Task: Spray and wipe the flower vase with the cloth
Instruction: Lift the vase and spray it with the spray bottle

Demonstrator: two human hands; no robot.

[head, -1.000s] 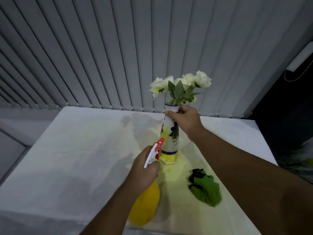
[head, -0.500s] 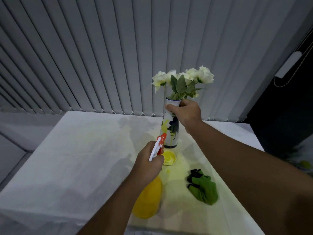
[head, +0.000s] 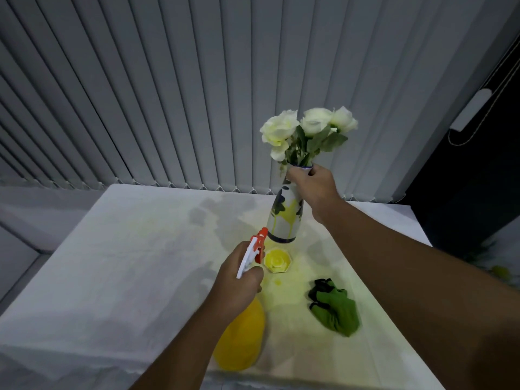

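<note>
A white flower vase (head: 284, 218) with dark blue and yellow patterns holds white roses (head: 306, 128). My right hand (head: 311, 185) grips its neck and holds it tilted, lifted above the table. My left hand (head: 239, 285) is closed around a yellow spray bottle (head: 242, 342); its red and white trigger head (head: 254, 249) points at the vase's lower part. A crumpled green cloth (head: 336, 311) lies on the table to the right, untouched.
A small yellow hexagonal dish (head: 277, 260) sits on the white table (head: 126, 277) under the vase, with yellowish wet stains around it. Grey vertical blinds (head: 197, 94) hang behind the table. A dark opening is at the right.
My right hand has lifted the vase off the yellow dish, raising and tilting it to the right. The spray bottle stays aimed at it.
</note>
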